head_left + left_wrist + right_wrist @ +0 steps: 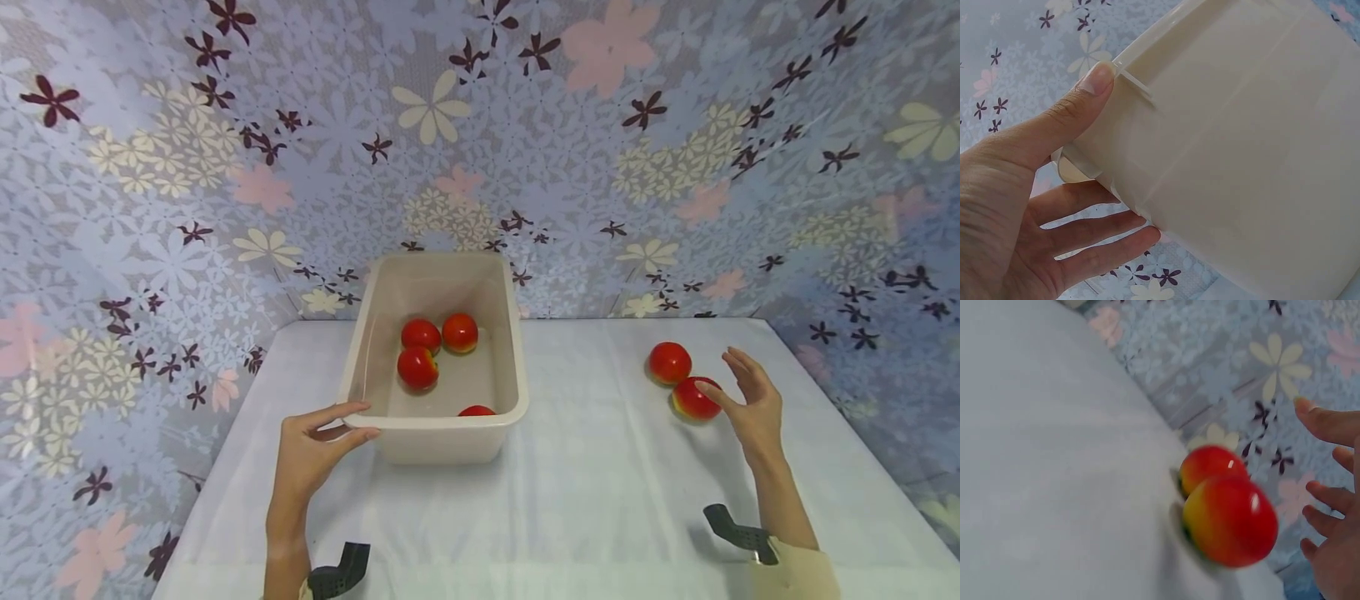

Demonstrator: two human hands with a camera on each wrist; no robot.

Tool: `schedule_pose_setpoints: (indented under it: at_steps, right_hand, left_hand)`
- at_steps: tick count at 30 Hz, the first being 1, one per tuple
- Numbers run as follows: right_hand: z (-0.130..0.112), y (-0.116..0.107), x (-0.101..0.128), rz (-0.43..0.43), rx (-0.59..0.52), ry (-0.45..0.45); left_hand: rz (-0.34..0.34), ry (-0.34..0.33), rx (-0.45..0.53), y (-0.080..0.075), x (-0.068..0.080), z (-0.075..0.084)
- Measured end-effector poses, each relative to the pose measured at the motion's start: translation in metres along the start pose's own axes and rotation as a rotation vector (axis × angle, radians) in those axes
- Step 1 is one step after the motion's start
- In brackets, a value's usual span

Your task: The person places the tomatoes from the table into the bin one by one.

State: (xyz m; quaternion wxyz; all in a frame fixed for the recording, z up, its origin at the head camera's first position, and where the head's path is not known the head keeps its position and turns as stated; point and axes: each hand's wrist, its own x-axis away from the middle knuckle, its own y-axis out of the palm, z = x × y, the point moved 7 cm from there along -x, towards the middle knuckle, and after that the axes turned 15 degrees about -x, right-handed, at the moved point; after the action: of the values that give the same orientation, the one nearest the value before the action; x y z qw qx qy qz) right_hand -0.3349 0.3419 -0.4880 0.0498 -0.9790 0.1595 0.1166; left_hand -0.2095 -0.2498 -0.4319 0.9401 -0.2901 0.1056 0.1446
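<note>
Head view shows the left hand [311,450] clasping the near left corner of the cream plastic tub [438,429]: the thumb lies along the top of the rim and the fingers wrap under the lip and against the outer wall. From the left wrist camera the same hold is plain, with the thumb [1079,103] pressed on the rim edge and the other fingers curled against the wall below. That hold looks meant to keep the light tub from sliding on the smooth cloth.

The right hand [750,400] is empty, with its fingers spread and loosely bent and the palm turned toward the nearer apple [695,398]. From above the fingertips seem to be at the fruit's side, but the right wrist camera shows a gap between the fingers [1329,425] and the nearer apple [1232,522], so nothing is gripped. The farther apple [669,362] sits touching the nearer one, just behind it.

Both loose apples lie on the white tablecloth [600,500], well to the right of the tub. Inside the tub, three apples [431,346] cluster near the middle and a fourth [476,410] peeks over the near rim. Floral sheeting [480,150] backs the table.
</note>
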Motion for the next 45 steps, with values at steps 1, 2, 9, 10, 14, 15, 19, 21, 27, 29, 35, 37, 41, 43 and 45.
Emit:
schedule_pose_setpoints:
  at_steps: [1, 2, 9, 10, 14, 15, 19, 21, 27, 29, 35, 37, 41, 43, 45]
  right_hand:
    - [0.007, -0.003, -0.001, -0.009, 0.032, 0.015]
    - [0.015, -0.006, -0.002, -0.019, 0.061, 0.022]
    - [0.051, -0.015, -0.002, -0.054, 0.094, 0.103]
    - [0.051, -0.014, 0.0, -0.065, 0.104, 0.112]
    - [0.045, -0.009, 0.007, -0.127, 0.137, 0.139]
    - [0.045, -0.009, 0.008, -0.142, 0.152, 0.139]
    - [0.048, -0.008, 0.01, -0.182, 0.204, 0.141]
    - [0.05, -0.009, 0.01, -0.176, 0.213, 0.144]
    - [0.059, -0.011, 0.008, -0.14, 0.214, 0.168]
    - [0.06, -0.012, 0.008, -0.13, 0.213, 0.171]
    - [0.058, -0.014, 0.009, -0.126, 0.227, 0.165]
    - [0.055, -0.015, 0.01, -0.129, 0.234, 0.163]
    - [0.047, -0.013, 0.012, -0.134, 0.22, 0.154]
    - [0.042, -0.012, 0.013, -0.137, 0.216, 0.144]
    - [0.037, -0.009, 0.014, -0.141, 0.208, 0.123]
  left_hand:
    - [0.0, 0.0, -0.002, 0.0, 0.0, 0.0]
    - [0.001, 0.001, -0.004, 0.0, -0.001, 0.001]
    - [0.003, 0.001, 0.012, 0.001, 0.0, 0.003]
    - [0.002, 0.003, 0.015, 0.001, 0.0, 0.003]
    - [0.002, 0.003, 0.004, 0.001, 0.0, 0.003]
    - [0.003, 0.002, 0.0, 0.001, 0.0, 0.003]
    - [0.006, 0.0, -0.011, 0.001, 0.001, 0.003]
    - [0.006, -0.005, -0.012, 0.001, 0.001, 0.002]
    - [0.001, -0.035, -0.024, 0.0, 0.002, 0.001]
    - [0.0, -0.037, -0.025, 0.0, 0.002, 0.002]
    - [-0.001, -0.027, -0.018, 0.0, 0.002, 0.003]
    - [-0.001, -0.021, -0.018, 0.0, 0.002, 0.003]
    - [0.002, -0.005, -0.013, 0.0, 0.002, 0.004]
    - [0.006, 0.003, -0.011, 0.0, 0.002, 0.004]
    - [0.009, 0.008, -0.01, 0.0, 0.002, 0.004]
